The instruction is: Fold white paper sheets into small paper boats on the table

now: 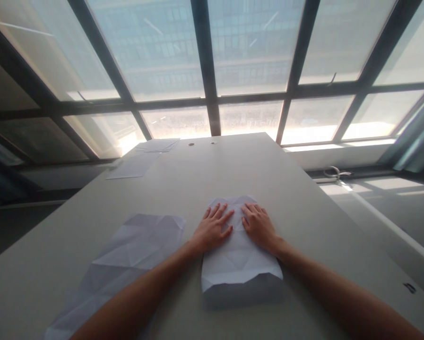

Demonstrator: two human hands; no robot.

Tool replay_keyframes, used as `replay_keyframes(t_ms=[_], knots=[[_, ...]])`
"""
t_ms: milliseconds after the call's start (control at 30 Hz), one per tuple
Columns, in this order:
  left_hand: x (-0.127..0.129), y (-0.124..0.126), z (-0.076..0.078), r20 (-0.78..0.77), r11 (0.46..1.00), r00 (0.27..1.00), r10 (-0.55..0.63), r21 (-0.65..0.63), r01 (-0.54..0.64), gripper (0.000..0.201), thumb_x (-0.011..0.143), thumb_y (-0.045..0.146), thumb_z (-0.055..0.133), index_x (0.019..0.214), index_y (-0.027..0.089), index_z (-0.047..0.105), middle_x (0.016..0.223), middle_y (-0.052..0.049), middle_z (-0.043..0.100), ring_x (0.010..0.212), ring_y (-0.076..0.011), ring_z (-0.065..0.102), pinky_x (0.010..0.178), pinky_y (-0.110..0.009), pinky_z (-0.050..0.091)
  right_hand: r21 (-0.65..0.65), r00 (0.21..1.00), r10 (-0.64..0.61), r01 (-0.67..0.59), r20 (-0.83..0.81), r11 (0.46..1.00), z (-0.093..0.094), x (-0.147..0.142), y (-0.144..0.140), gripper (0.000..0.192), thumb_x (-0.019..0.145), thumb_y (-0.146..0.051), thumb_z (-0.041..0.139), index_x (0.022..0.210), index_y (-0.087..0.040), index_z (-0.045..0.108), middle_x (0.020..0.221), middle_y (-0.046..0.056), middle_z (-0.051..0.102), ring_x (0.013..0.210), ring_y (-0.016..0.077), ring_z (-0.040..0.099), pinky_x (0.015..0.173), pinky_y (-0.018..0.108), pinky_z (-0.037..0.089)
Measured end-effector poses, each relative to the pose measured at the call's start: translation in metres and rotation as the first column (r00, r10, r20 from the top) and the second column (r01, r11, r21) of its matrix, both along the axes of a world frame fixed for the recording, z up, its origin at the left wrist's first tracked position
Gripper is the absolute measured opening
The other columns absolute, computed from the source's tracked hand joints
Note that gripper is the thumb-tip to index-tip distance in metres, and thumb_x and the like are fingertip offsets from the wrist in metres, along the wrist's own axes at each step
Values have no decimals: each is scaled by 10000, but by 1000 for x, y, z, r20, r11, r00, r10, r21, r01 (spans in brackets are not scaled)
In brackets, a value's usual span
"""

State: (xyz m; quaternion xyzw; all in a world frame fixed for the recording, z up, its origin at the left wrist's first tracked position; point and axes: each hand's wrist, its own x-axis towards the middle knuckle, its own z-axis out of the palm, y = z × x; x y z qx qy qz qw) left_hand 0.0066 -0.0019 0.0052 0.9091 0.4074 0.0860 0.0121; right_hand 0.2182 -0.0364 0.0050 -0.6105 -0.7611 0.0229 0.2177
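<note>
A folded white paper sheet (238,262) lies on the grey table (297,208) in front of me, its near edge lifted slightly. My left hand (212,230) rests flat on the paper's far left part, fingers spread. My right hand (259,225) presses flat on its far right part, fingers together and pointing toward the left hand. Neither hand grips anything; both palms lie on the sheet.
A second creased, unfolded sheet (126,257) lies to the left of the folded one. More sheets (141,160) sit at the table's far left corner. Large windows with dark frames (212,66) stand beyond the far edge. The table's right edge drops to a ledge (375,208).
</note>
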Motion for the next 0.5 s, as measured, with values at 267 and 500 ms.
replay_keyframes(t_ms=[267, 500], knots=[[0, -1, 3, -5, 1000, 1000, 4, -25, -4, 568, 961, 470, 443, 1501, 333, 333, 1591, -24, 262, 1471, -279, 194, 1187, -502, 163, 26, 1000, 16, -16, 2, 1000, -1, 1, -1, 372, 919, -240, 471, 1263, -183, 600, 1376, 116, 546, 1279, 261, 443, 1084, 386, 298], [0, 0, 2, 4, 1000, 1000, 1, -17, -1, 563, 960, 474, 446, 1496, 336, 343, 1587, -23, 273, 1469, -271, 203, 1189, -495, 157, 9, 1000, 24, -24, -12, 1000, 1, 0, 0, 370, 913, -234, 460, 1253, -194, 603, 1373, 120, 544, 1273, 259, 444, 1079, 393, 295]])
